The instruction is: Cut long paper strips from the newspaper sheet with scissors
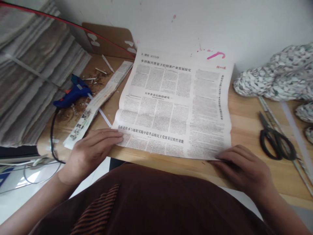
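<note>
A newspaper sheet (pixel 156 107) printed with Chinese text lies spread on the wooden table, its upper part against the white wall. At its lower left corner is my left hand (pixel 89 150), fingers pressed together over the paper's edge; the thumb is hidden. My right hand (pixel 245 168) pinches the lower right corner between thumb and fingers, close to the table's front edge. The sheet's bottom edge runs between both hands. Just beyond my left hand lies a folded newspaper strip (pixel 97 102).
A blue glue gun (pixel 73 93) with a black cable sits among brown scraps at the left. Behind it rises a strapped newspaper stack (pixel 36 71). At the right are black-handled scissors (pixel 276 140), thin paper rods (pixel 299 169) and woven paper bundles (pixel 276 78).
</note>
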`<state>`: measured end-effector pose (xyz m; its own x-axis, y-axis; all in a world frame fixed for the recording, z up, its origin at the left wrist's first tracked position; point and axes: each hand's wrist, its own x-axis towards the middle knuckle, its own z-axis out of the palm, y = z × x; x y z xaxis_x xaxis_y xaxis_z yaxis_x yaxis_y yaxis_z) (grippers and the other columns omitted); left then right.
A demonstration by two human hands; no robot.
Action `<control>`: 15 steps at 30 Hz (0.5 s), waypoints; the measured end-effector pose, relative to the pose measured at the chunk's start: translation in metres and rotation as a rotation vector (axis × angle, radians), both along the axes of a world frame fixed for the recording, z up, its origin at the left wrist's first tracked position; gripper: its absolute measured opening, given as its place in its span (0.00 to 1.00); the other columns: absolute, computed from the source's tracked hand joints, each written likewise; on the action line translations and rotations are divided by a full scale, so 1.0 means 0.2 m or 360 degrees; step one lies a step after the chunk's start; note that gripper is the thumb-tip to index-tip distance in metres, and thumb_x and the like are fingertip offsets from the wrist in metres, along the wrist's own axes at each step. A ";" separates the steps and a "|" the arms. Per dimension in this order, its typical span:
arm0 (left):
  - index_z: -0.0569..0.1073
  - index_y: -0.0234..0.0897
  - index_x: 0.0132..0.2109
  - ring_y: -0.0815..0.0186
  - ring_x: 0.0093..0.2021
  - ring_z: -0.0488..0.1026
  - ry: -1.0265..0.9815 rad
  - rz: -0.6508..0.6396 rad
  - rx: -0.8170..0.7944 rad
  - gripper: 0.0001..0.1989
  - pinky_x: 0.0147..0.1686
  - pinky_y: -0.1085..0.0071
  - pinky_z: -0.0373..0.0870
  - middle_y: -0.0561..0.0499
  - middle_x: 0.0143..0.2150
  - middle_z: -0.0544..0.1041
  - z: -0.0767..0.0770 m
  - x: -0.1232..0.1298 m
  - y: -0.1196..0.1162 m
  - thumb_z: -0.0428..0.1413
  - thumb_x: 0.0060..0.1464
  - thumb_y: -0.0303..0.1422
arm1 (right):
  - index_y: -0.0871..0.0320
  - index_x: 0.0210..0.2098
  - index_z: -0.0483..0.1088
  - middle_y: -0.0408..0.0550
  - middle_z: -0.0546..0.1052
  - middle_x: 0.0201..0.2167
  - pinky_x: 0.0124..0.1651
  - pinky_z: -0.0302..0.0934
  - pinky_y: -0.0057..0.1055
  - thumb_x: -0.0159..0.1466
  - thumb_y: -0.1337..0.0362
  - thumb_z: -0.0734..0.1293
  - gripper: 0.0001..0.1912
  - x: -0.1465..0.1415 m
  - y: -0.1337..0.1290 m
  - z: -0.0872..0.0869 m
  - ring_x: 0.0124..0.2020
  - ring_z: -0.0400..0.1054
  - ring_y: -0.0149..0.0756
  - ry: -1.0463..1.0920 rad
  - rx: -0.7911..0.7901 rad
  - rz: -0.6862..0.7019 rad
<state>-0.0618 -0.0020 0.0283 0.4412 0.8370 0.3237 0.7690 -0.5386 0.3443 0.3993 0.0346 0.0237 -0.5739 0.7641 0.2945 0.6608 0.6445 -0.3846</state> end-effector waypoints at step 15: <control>0.74 0.45 0.58 0.55 0.48 0.80 0.0439 0.0111 0.0209 0.19 0.44 0.56 0.75 0.46 0.49 0.82 0.02 0.04 -0.01 0.58 0.62 0.26 | 0.51 0.57 0.73 0.51 0.78 0.43 0.43 0.67 0.42 0.68 0.69 0.65 0.19 0.01 -0.07 0.03 0.41 0.71 0.44 -0.0298 -0.0038 -0.0029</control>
<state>-0.0544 -0.0042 0.0321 0.4702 0.8274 0.3072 0.8605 -0.5071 0.0485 0.4019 0.0214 0.0287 -0.6033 0.7802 0.1655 0.7336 0.6242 -0.2686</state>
